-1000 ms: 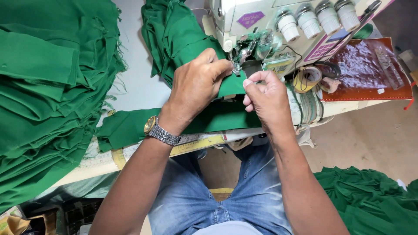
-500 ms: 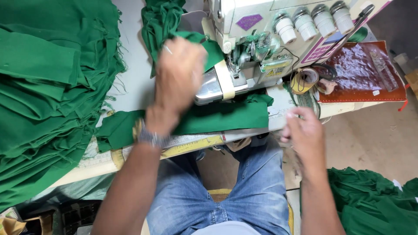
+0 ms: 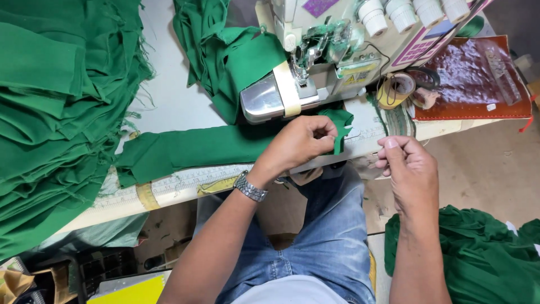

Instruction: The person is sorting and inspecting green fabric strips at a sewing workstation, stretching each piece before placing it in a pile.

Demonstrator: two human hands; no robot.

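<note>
— Pinching the end of the green fabric strip (image 3: 225,147) now, is it? Half a second back the left hand (image 3: 301,143) was up by the sewing machine (image 3: 315,62), blurred in mid-move

— Yes, it has come down to the table edge (image 3: 169,191). Its fingers are curled shut on the strip's right-hand end, just below the machine's metal bed. The strip itself lies flat along the front of the table, running left from that hand toward the big stack of folded green pieces (image 3: 50,112)

— And the right hand (image 3: 408,169)?

— It has risen. Half a second ago it hung low beside the knee; now it sits at the table's front edge, just right of the left hand, apart from it. Thumb and fingertips are pressed together, but whether anything thin is caught between them I cannot tell

— A full second ago both hands were at the needle, weren't they?

— They were, close together on cloth at the presser foot. Now both are off the machine, nearer the body

— What else is about?

— A wristwatch (image 3: 250,187) on the left wrist, a roll of tape (image 3: 395,90) to the right of the machine, a red-brown tray (image 3: 472,73) beyond it, and a heap of green cloth (image 3: 478,259) on the floor by the right forearm. More green fabric is bunched behind the machine (image 3: 225,50), much as before
</note>
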